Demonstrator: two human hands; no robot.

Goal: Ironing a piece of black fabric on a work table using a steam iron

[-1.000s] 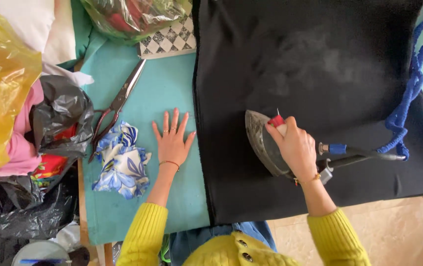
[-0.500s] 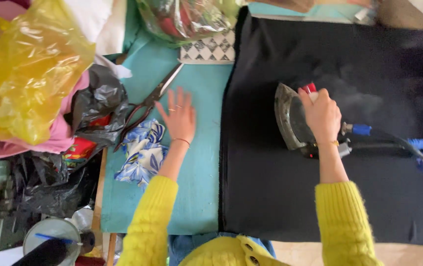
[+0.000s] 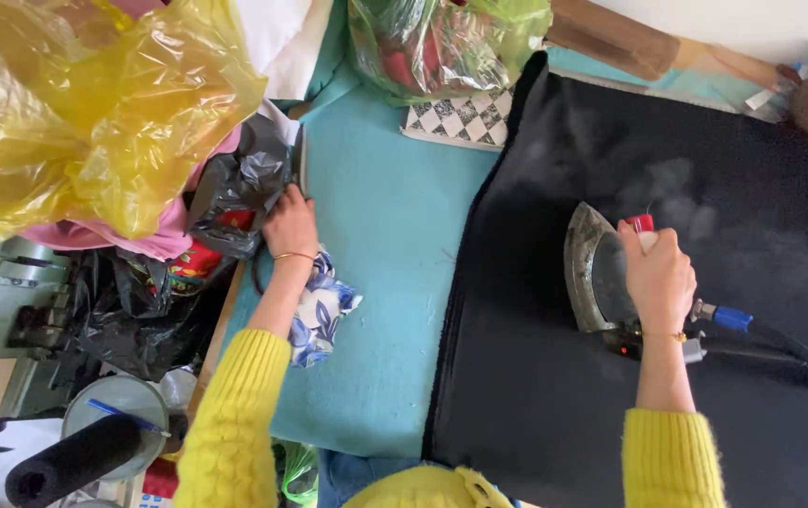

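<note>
1. Right hand (image 3: pixel 656 275): fingers wrapped around the handle of one grey metal steam iron (image 3: pixel 600 273). The iron sits soleplate down on one large black felt-like cloth (image 3: pixel 611 414), which covers the right part of the desk. A pale steam haze hangs over the cloth above and to the right of the iron.
2. One black hose with a blue fitting (image 3: pixel 752 329) runs from the iron's rear toward the right edge.
3. Left hand (image 3: pixel 289 224): at the left edge of the turquoise desk cover (image 3: pixel 385 282), fingers on the handles of one pair of metal scissors (image 3: pixel 299 162). How tightly they close cannot be told; the fingertips are partly hidden against one crumpled black plastic bag (image 3: pixel 239 193).
4. One scrap of blue-and-white floral fabric (image 3: pixel 321 315) lies under the left wrist.
5. Counted plastic bags: one yellow translucent (image 3: pixel 84 103) at upper left, one green translucent (image 3: pixel 446 42) at top centre.
6. One black-and-white checkered card (image 3: pixel 456 120) lies just below the green bag, touching the black cloth's corner.
7. Both sleeves yellow knit; one thin bracelet on each wrist.
</note>
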